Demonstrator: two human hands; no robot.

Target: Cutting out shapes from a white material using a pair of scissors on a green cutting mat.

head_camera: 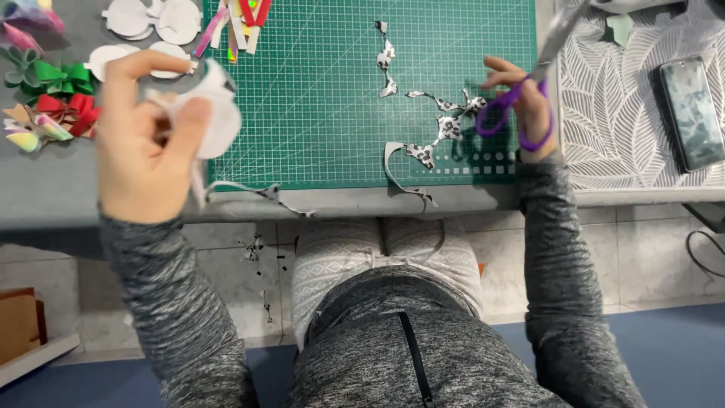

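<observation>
My left hand (147, 140) is raised over the table's left side and pinches a white cut-out piece (219, 113) with rounded lobes. A thin trimmed strip (257, 193) dangles from it down past the table edge. My right hand (525, 106) grips purple-handled scissors (521, 102), blades pointing up and right, over the right edge of the green cutting mat (325, 98). Leopard-print scraps (445, 125) lie on the mat just left of that hand.
More white cut-outs (155, 19) and coloured strips (238, 23) lie at the top. Coloured bows (45, 98) sit at the far left. A phone (691, 113) rests on a leaf-patterned mat (627, 151) at the right. Small scraps litter the floor below.
</observation>
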